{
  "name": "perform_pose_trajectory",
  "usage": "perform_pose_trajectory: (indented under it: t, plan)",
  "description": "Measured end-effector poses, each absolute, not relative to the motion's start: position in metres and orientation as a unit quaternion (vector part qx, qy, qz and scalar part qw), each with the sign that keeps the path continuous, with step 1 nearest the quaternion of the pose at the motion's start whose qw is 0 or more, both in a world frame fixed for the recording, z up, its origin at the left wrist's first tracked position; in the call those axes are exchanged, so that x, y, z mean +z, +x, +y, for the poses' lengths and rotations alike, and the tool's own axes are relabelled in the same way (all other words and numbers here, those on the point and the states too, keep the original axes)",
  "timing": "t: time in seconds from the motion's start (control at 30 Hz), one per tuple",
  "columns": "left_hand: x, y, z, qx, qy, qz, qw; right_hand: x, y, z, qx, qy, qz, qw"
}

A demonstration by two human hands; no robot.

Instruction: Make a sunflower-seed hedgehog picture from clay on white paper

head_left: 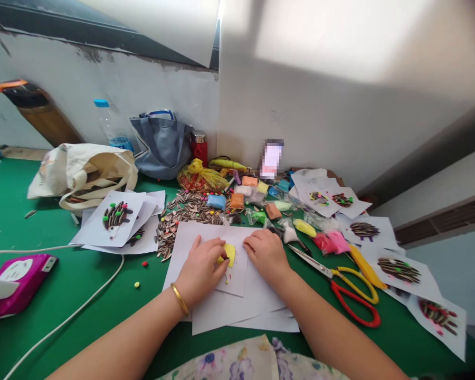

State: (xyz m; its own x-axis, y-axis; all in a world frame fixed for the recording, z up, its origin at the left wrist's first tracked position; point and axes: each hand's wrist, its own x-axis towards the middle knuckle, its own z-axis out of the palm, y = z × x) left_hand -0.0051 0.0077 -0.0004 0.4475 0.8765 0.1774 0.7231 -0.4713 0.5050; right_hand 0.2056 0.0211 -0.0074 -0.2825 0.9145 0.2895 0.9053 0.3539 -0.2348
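Observation:
My left hand (203, 269) is closed in a pinch on a small dark piece that looks like a sunflower seed (225, 258), over a flat yellow clay patch (231, 252). The patch is stuck on a small white card (237, 287), which also bears tiny red and yellow bits below it. My right hand (267, 253) has its fingers bent together, the tips holding down the card's right edge. Under the card lie larger white sheets (206, 322). Just beyond them is a pile of striped sunflower seeds (190, 208).
Scissors (332, 273) lie right of my right forearm. Clay packets, including an orange one (237, 200), spread behind my hands. Cards with seed hedgehogs (116, 216) lie left, more (399, 268) right. A white cable (95, 292) crosses the green table (114, 322). A phone (271, 158) leans at the wall.

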Motion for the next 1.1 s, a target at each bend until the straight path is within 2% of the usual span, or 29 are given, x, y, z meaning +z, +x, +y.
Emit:
perform_pose_trajectory:
  t: [0.33, 0.83, 1.1]
  plan:
    - [0.000, -0.005, 0.005, 0.214, 0.835, 0.472, 0.182, -0.007, 0.215, 0.004, 0.021, -0.561, -0.804, 0.193]
    - [0.000, -0.006, 0.005, 0.211, 0.833, 0.475, 0.190, 0.000, 0.216, -0.007, 0.025, -0.522, -0.842, 0.135]
    - [0.001, -0.007, 0.003, 0.220, 0.831, 0.477, 0.185, -0.004, 0.220, -0.002, 0.035, -0.542, -0.828, 0.137]
